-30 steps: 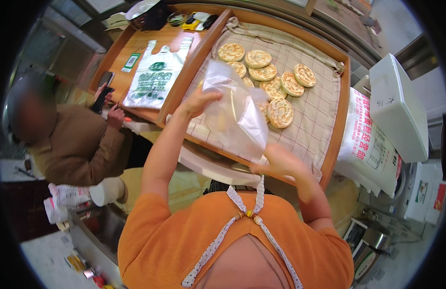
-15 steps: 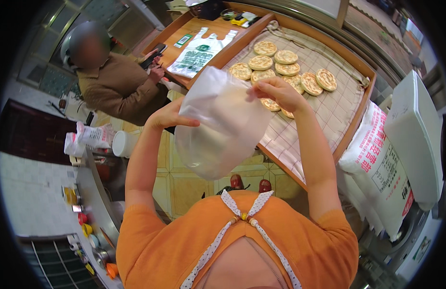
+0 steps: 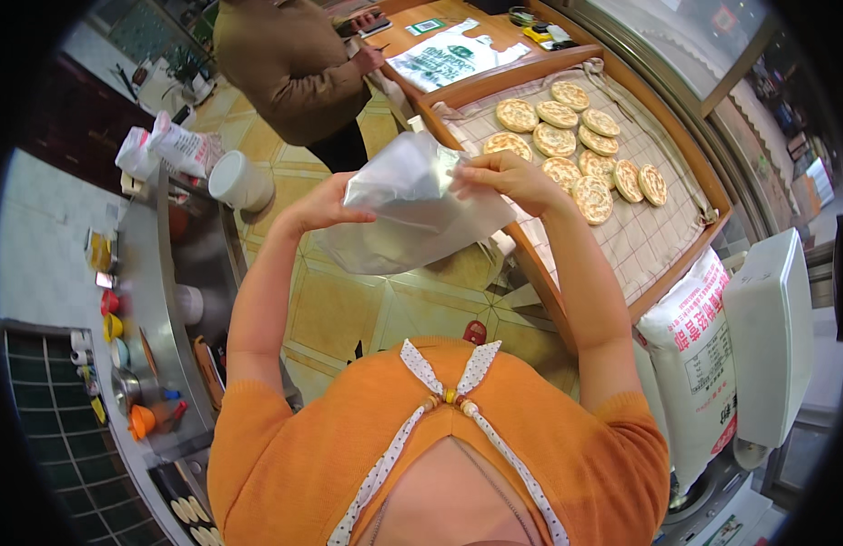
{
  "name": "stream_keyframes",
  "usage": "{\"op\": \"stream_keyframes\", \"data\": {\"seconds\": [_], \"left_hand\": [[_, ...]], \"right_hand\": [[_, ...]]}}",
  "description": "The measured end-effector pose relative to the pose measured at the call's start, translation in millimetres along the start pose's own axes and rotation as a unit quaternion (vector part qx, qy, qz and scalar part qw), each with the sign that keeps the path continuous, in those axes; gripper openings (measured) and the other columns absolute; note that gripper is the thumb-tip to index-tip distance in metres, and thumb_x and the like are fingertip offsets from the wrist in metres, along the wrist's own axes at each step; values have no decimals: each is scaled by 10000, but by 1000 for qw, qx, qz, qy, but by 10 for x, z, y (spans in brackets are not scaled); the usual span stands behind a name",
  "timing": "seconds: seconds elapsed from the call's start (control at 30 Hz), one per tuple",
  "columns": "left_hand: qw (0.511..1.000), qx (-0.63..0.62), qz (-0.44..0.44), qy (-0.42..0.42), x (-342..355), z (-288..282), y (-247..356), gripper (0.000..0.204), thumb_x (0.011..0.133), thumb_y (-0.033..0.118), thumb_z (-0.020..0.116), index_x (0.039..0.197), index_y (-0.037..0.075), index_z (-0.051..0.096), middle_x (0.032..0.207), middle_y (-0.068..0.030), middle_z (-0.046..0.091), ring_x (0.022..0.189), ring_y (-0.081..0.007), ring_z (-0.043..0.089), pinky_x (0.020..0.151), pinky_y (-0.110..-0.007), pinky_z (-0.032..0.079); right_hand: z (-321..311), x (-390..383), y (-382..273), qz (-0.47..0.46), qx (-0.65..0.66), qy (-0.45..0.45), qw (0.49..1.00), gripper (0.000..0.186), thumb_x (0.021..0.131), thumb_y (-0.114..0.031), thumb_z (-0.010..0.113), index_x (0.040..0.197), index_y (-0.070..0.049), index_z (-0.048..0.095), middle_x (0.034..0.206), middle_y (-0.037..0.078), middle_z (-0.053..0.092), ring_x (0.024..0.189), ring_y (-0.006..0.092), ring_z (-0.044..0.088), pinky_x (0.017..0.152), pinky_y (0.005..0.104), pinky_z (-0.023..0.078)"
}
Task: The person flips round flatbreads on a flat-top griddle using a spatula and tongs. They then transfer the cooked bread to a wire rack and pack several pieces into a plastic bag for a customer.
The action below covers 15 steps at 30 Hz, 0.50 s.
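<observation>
My left hand [image 3: 326,202] grips the left edge of a clear, crumpled plastic bag [image 3: 412,232] held up in front of my chest. The fingers of my right hand [image 3: 508,182] are closed on the bag's upper right part. Whether anything is inside the bag I cannot tell. Just beyond, to the right, a wooden tray [image 3: 717,182] lined with checked cloth holds several round, browned flatbreads [image 3: 592,198].
A person in brown [image 3: 285,64] stands beside a board [image 3: 398,23] bearing a printed plastic bag [image 3: 458,55]. At left are a steel counter [image 3: 166,364] and white bucket [image 3: 242,182]; at right, a large sack [image 3: 690,337] and foam box [image 3: 762,318].
The view has swung left, away from the tray. The bag has moved from over the breads to before my chest, and my right hand has risen to its upper right part.
</observation>
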State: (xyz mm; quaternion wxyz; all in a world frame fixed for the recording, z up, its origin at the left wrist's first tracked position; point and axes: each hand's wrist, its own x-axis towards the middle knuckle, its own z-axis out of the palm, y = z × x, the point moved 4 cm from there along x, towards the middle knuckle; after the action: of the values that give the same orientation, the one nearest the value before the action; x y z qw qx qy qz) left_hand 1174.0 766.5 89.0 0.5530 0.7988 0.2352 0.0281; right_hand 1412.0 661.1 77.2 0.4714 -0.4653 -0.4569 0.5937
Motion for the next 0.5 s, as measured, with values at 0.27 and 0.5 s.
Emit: {"op": "stream_keyframes", "data": {"seconds": [0.27,0.5], "left_hand": [[878,241,108,398,-766,-116,-402,645,725,285,713,1257,50,434,1265,-142,452,1127,-253,459,954,-344,356],[940,-198,-9,278,-755,259,-654,247,814,229,629,842,-16,611,755,-40,605,681,-116,562,626,-247,442]], "right_hand": [[849,318,10,-82,-199,92,972,226,696,-155,754,628,-23,584,585,-6,557,537,55,462,517,215,379],[1691,489,128,-114,-392,51,912,278,663,-158,752,650,8,529,578,48,518,552,102,439,521,267,379]]}}
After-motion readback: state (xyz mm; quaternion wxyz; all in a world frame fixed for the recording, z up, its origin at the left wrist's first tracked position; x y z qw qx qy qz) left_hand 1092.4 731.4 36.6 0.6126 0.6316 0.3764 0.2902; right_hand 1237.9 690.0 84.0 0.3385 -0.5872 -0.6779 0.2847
